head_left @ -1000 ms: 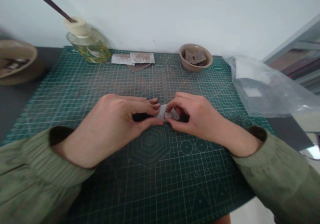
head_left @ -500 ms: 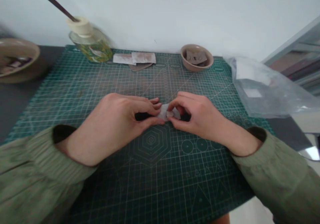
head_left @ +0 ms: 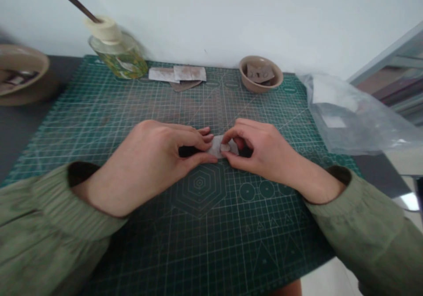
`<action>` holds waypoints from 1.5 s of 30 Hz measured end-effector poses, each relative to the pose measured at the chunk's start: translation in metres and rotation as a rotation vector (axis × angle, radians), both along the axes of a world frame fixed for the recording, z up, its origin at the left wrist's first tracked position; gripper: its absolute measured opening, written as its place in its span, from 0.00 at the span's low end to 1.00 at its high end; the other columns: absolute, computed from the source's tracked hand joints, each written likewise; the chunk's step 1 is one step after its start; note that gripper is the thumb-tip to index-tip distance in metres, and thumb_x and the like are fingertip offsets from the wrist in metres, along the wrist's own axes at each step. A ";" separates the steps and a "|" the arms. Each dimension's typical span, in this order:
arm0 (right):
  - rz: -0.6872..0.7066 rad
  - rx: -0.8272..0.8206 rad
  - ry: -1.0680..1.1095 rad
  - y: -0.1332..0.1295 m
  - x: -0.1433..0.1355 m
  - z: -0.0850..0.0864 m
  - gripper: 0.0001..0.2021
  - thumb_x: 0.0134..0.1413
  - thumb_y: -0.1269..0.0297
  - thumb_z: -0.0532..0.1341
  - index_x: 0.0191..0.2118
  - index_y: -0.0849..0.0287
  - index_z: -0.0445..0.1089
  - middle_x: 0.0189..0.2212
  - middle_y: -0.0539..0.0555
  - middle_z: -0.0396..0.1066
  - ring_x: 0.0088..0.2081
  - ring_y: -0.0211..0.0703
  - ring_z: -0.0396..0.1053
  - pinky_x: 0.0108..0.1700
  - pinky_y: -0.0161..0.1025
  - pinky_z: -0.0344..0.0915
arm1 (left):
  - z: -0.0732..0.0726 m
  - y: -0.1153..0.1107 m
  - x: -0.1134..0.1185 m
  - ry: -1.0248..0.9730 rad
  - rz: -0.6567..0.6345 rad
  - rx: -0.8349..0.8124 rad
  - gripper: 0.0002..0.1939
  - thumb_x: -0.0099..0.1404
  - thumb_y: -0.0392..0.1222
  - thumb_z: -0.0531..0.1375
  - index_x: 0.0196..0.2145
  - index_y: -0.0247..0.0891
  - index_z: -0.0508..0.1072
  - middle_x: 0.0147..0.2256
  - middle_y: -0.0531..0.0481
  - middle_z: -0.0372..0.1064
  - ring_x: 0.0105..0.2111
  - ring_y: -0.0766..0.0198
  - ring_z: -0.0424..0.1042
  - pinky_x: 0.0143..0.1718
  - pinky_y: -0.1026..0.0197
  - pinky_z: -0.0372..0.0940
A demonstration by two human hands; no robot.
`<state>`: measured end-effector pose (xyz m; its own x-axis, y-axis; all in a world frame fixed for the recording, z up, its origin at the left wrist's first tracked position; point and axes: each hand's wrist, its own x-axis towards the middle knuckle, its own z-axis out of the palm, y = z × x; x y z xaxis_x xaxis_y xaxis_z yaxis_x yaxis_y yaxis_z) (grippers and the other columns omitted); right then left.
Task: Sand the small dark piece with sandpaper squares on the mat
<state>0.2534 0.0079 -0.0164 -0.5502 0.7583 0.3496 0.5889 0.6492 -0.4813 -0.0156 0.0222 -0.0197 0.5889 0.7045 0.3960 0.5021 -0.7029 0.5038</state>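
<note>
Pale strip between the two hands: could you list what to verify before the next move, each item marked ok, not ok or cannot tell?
1. Left hand touching the pale strip: ok.
2. Right hand with fingers at the small pale piece: ok.
3. Whole strip visible: not ok, fingers cover part of it.
4. Strip flat against the green mat: cannot tell.
5. Small bowl apart from both hands: ok.
6. Plastic bag apart from the right hand: ok.

Two loose, wrinkled olive-green sleeves (head_left: 368, 232) with wide cuffs (head_left: 87, 203) gathered into fine folds, perhaps elasticated
</note>
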 end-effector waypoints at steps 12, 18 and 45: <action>-0.098 -0.204 0.263 -0.004 -0.001 0.008 0.07 0.62 0.65 0.75 0.44 0.59 0.82 0.30 0.48 0.77 0.26 0.36 0.69 0.31 0.37 0.66 | 0.001 0.002 -0.002 0.026 -0.047 0.027 0.09 0.73 0.54 0.73 0.46 0.51 0.88 0.49 0.53 0.89 0.50 0.46 0.89 0.58 0.43 0.82; -0.037 -0.660 0.806 -0.008 0.005 0.012 0.14 0.57 0.68 0.81 0.46 0.58 0.82 0.37 0.52 0.86 0.34 0.42 0.85 0.37 0.35 0.79 | 0.014 -0.007 0.006 -0.071 -0.016 0.078 0.22 0.72 0.52 0.75 0.60 0.46 0.82 0.53 0.48 0.86 0.49 0.50 0.87 0.52 0.50 0.80; 0.232 -0.672 0.779 -0.014 0.002 0.009 0.18 0.59 0.74 0.79 0.51 0.56 0.79 0.47 0.56 0.87 0.48 0.46 0.86 0.54 0.41 0.79 | 0.028 -0.024 0.014 -0.395 -0.096 0.021 0.12 0.69 0.35 0.75 0.49 0.45 0.84 0.43 0.51 0.87 0.40 0.61 0.86 0.42 0.59 0.81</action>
